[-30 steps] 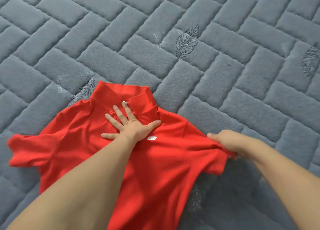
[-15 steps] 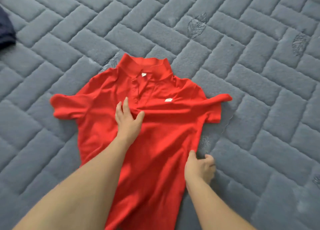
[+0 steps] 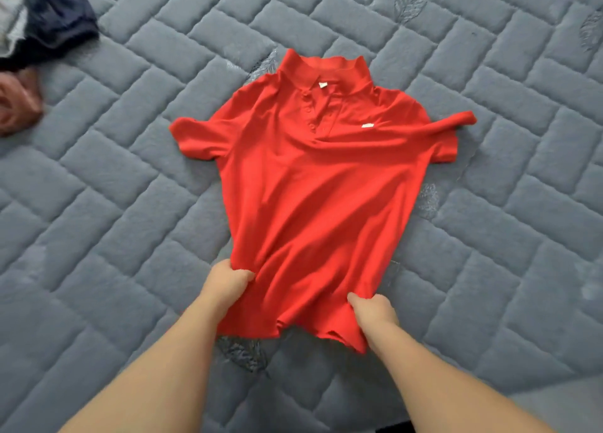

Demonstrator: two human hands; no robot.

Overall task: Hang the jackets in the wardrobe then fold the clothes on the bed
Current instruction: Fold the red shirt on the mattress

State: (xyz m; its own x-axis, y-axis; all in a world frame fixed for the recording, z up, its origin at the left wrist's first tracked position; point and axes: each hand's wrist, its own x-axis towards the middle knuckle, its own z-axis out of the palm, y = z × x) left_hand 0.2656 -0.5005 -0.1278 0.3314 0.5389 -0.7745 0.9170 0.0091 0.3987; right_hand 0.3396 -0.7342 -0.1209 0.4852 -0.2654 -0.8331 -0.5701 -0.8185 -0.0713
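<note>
Polo (image 3: 319,184): spread front-up on bed (image 3: 489,236), unfolded, right sleeve rumpled. Left hand (image 3: 228,282) and right hand (image 3: 372,308): clenched on lower hem. Folding apparently just starting. Dark clothes (image 3: 55,24) top left, unfolded. Wardrobe unseen.

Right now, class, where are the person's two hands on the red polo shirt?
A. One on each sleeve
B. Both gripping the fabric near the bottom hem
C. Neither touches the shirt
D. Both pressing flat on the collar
B: the left hand and the right hand each bunch the fabric of the red polo shirt near its bottom hem, far from the collar and the sleeves.
</note>
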